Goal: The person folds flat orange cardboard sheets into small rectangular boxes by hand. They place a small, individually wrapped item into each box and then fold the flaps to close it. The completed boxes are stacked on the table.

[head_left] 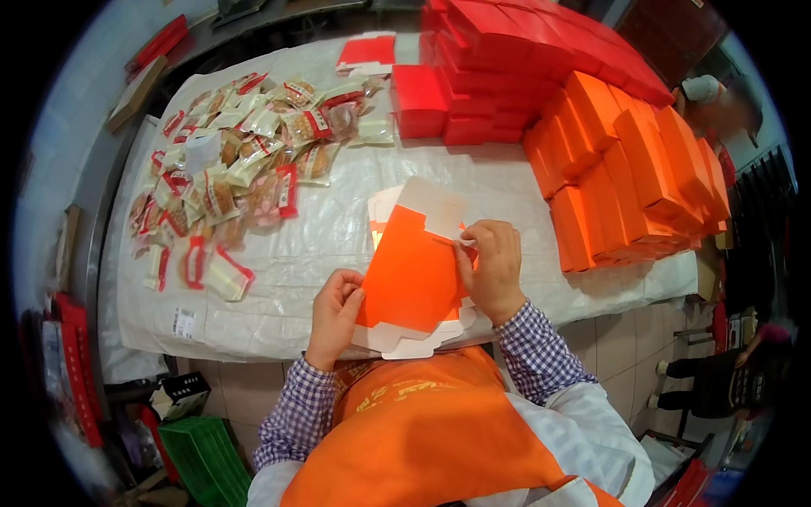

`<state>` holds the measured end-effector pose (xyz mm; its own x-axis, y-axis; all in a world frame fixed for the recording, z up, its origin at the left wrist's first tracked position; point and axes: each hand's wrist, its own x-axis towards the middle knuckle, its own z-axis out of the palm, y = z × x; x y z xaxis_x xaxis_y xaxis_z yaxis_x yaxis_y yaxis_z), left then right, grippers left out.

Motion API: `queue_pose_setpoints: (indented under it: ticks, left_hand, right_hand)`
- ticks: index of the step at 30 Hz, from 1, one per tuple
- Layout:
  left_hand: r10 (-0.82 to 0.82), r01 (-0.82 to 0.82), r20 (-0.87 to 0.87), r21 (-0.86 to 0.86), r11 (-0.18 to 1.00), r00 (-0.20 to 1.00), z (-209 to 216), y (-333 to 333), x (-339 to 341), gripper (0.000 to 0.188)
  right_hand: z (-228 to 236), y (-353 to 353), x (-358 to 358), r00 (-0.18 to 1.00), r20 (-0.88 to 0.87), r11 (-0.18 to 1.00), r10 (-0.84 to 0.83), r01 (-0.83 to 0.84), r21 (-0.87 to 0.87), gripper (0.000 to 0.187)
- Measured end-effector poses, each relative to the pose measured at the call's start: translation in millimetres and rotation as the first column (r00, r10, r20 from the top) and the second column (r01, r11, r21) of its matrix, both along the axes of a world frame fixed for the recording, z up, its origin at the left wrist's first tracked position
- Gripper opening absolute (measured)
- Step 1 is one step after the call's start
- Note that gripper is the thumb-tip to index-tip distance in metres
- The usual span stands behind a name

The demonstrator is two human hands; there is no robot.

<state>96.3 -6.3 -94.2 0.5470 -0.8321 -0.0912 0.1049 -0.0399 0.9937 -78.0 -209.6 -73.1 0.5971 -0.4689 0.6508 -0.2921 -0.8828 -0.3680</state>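
An orange cardboard box (401,270), flattened with white flaps at its top and bottom ends, is held between my hands above the table's near edge. My left hand (336,311) grips its left side, thumb on the orange face and fingers curled behind. With thumb and fingers closed, my right hand (492,264) pinches a small white flap at the box's upper right edge. Beneath it, part of another flat carton (382,204) shows at the upper left. What the fingers do behind the cardboard is hidden.
Several wrapped pastries (215,190) lie heaped on the left of the white-covered table (312,249). Stacked red boxes (507,84) stand at the back, orange boxes (608,186) at the right. A green crate (200,452) sits on the floor lower left. Another person (718,372) stands at far right.
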Motion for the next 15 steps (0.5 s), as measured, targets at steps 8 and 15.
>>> queue_pose_setpoints:
  ticks: [8,15]
  left_hand:
    - [-0.081,0.05,0.43,0.082,0.995,0.899,36,9,7,0.017]
    - [-0.151,0.099,0.695,0.114,0.988,0.703,48,11,15,0.036]
  right_hand:
    - [-12,23,10,0.973,0.065,0.716,0.221,-0.207,0.667,0.029]
    - [-15,31,-4,0.863,0.078,0.126,0.498,-0.162,0.979,0.022]
